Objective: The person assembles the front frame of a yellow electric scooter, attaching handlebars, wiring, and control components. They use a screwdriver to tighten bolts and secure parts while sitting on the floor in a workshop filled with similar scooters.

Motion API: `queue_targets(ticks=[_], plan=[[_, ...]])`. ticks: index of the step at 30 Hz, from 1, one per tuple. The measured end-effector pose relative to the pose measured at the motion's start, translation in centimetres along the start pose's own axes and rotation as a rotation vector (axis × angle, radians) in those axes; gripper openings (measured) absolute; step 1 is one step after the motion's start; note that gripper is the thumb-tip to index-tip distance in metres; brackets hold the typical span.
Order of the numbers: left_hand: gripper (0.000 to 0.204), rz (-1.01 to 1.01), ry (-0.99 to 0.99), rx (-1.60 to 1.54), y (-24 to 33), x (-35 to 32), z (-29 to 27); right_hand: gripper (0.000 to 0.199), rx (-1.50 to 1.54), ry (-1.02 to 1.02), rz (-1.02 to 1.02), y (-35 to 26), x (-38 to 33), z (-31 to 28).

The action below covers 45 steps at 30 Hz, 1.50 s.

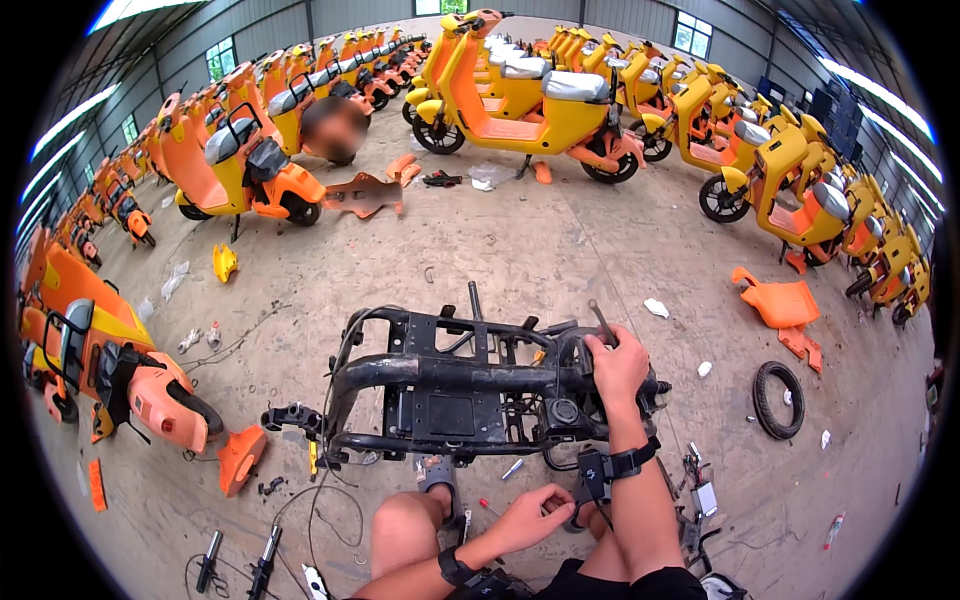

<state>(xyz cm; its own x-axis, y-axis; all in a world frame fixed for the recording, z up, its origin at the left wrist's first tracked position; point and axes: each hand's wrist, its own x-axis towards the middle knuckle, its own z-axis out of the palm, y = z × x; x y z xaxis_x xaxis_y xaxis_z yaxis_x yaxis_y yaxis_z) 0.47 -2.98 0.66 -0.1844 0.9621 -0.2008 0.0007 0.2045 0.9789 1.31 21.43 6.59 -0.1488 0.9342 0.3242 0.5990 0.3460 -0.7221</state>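
A black scooter frame of thick tubes lies on the floor in front of me. My right hand is closed at its right end, the fingers round a short dark metal rod that sticks up past the thumb. Whether the rod is loose or joined to the frame is hidden by the hand. Nearer to me, my left hand hangs over the gap between my legs, fingers curled together. Anything in it is too small or hidden to name. A black cable trails from the frame's left side.
Around me lie a screwdriver, a tyre, orange body panels, two shock absorbers and a silver controller box. A part-stripped orange scooter stands at left; rows of yellow and orange scooters fill the back.
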Motion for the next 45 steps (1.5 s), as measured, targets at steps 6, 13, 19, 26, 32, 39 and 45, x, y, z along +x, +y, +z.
queue_targets(ticks=[6, 13, 19, 26, 32, 39, 45], plan=[[0.022, 0.025, -0.006, -0.037, -0.3, -0.2, -0.2, 0.030, 0.102, -0.032, -0.032, 0.9, 0.6, 0.0], [0.023, -0.018, -0.007, -0.065, 0.3, -0.3, -0.5, 0.031, 0.060, -0.045, -0.123, 1.0, 0.5, 0.0], [0.024, -0.032, -0.005, -0.082, 0.5, -0.5, -0.4, 0.032, 0.051, -0.069, -0.063, 0.7, 0.5, 0.1], [0.022, -0.020, -0.007, -0.043, -0.9, -0.3, -0.3, 0.034, 0.136, -0.066, -0.036, 1.4, 0.7, 0.7], [0.021, -0.021, -0.025, -0.037, -0.5, -0.2, -0.2, 0.034, 0.146, -0.074, -0.014, 2.2, 1.0, 0.9], [0.019, 0.005, -0.016, -0.044, -0.4, -0.2, 0.1, 0.035, 0.075, -0.014, -0.002, 1.4, 0.9, 0.7], [0.019, 0.026, 0.008, -0.021, -1.2, -0.3, -0.3, 0.036, 0.126, -0.003, -0.042, 0.7, 0.4, 1.5]])
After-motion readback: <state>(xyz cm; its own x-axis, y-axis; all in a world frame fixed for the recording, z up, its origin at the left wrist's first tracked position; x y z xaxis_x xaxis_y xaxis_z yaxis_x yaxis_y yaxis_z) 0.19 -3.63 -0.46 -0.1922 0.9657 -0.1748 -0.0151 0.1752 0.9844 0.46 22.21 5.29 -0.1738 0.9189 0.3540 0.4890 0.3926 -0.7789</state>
